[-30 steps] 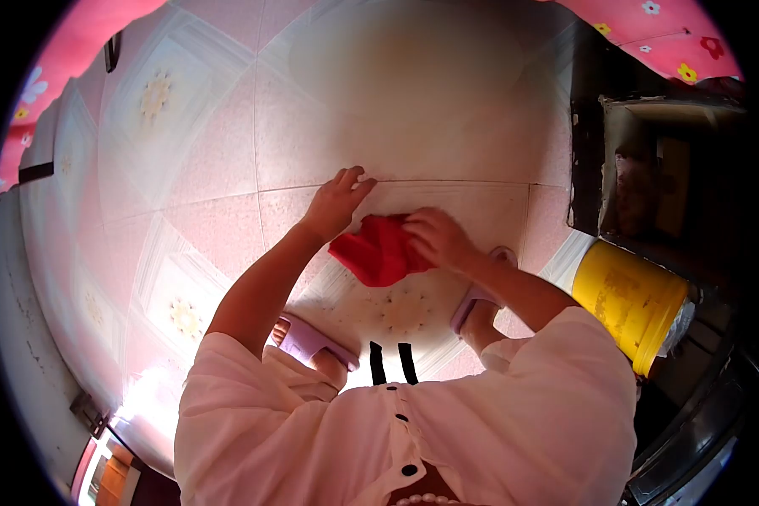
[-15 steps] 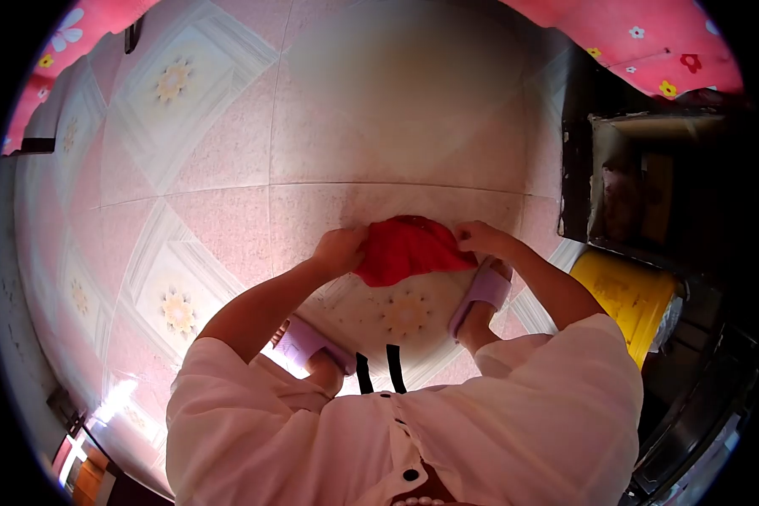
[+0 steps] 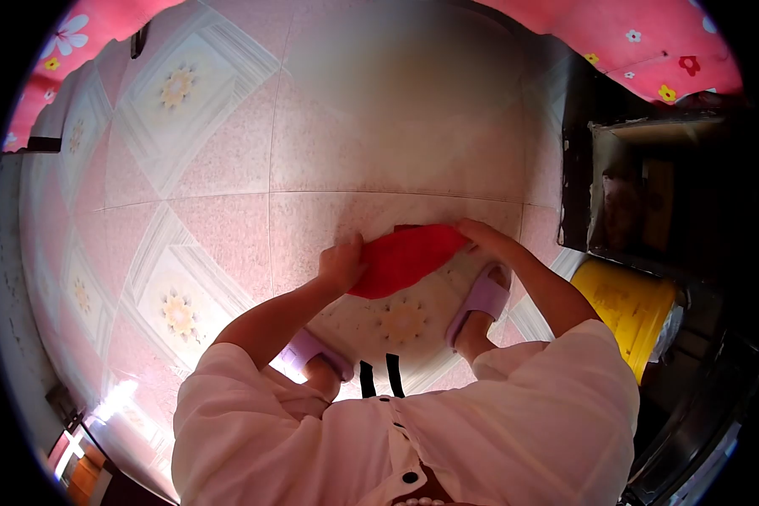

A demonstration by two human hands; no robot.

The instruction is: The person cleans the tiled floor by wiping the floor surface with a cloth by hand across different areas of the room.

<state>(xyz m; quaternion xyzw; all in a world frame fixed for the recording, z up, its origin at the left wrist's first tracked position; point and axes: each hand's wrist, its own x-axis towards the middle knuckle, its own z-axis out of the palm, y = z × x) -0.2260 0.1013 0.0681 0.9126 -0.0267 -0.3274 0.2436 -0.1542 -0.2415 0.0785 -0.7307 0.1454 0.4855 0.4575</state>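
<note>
Fingers of the left hand (image 3: 340, 266) grip the left end of a red cloth near the middle of the frame, and those of the right hand (image 3: 487, 239) pinch its upper right corner. Under everything spreads a pink and white tiled floor (image 3: 379, 152), patterned with diamonds and flower motifs. Next in size comes the person's pale buttoned shirt (image 3: 312, 447), filling the bottom centre. Dark, chipped framing surrounds an open compartment (image 3: 575, 185) at the right, and pink floral fabric (image 3: 641, 55) hangs into the upper right corner, with more at the upper left. Just below the compartment sits a yellow bucket (image 3: 624, 304). The red cloth (image 3: 405, 261) stretches between both hands; whether it touches the tiles, I cannot tell. Lilac slippers (image 3: 483, 297) are on the feet, below the hands. Two short black straps (image 3: 394, 375) show at the shirt's upper edge.
</note>
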